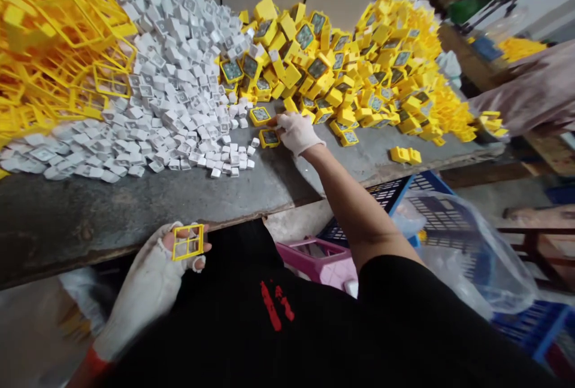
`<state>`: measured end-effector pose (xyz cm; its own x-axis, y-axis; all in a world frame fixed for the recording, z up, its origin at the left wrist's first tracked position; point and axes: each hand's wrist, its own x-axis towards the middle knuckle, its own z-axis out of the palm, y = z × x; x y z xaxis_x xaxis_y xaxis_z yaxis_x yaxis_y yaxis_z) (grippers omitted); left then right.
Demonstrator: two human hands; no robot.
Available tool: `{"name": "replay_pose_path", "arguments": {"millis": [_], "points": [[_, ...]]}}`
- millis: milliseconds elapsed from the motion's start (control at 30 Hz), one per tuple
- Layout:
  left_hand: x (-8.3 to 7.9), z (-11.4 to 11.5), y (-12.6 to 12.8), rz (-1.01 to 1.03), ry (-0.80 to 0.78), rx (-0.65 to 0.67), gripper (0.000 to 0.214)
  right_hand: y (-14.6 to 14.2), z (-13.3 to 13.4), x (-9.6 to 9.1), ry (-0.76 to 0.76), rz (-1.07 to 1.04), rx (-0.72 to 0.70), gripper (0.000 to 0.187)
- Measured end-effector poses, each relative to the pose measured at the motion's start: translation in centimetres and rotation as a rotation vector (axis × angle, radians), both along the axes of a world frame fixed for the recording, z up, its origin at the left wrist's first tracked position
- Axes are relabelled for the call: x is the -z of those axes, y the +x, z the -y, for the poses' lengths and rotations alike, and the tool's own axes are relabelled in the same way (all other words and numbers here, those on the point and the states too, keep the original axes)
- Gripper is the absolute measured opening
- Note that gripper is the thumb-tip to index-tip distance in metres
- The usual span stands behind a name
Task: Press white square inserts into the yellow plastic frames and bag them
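Observation:
My left hand [155, 268], in a white glove with open fingertips, pinches a small yellow four-pane frame [188, 241] below the table's near edge. My right hand [296, 132], also gloved, reaches across the grey table [135, 202] to the foot of the pile of yellow square parts with dark inserts [341, 70]. Its fingers are curled at one of these parts [270, 137], and another [260, 115] lies just beyond. Whether they grip anything is hidden.
A heap of small white square pieces [175, 88] fills the table's middle left. Stacked yellow frames [54, 41] rise at far left. A blue crate [404, 196], a clear plastic bag [467, 250] and a pink container [314, 256] sit below right. Another person's sleeve [534, 94] shows at right.

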<state>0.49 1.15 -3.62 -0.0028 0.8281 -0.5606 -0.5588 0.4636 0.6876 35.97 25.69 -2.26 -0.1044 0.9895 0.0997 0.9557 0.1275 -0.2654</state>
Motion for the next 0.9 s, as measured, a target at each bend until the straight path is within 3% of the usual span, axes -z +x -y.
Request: {"name": "replay_pose_path", "arguments": {"millis": [133, 300, 500, 667, 767, 900], "points": [[-0.9, -0.2, 0.5, -0.005, -0.048, -0.012, 0.026, 1.6, 3.4, -0.8, 0.086, -0.121, -0.021, 0.048], [-1.9, -0.5, 1.0, 0.063, -0.006, 0.049, 0.039, 0.7, 5.8, -1.1, 0.059, -0.054, -0.126, 0.031], [-2.0, -0.3, 1.6, 0.090, -0.016, 0.059, 0.044, -3.6, 3.6, -0.3, -0.012, 0.135, -0.260, 0.031], [-2.4, -0.2, 1.6, 0.092, -0.015, 0.030, 0.031, -4.0, 2.7, -0.5, -0.018, 0.071, -0.293, 0.022], [-2.8, -0.7, 1.8, 0.077, -0.017, 0.037, 0.022, -4.0, 5.5, -1.3, 0.030, -0.058, -0.299, 0.028], [-3.3, -1.4, 2.4, 0.180, -0.001, 0.083, 0.014, -5.4, 11.2, -1.4, 0.112, -0.344, -0.444, 0.034]]}}
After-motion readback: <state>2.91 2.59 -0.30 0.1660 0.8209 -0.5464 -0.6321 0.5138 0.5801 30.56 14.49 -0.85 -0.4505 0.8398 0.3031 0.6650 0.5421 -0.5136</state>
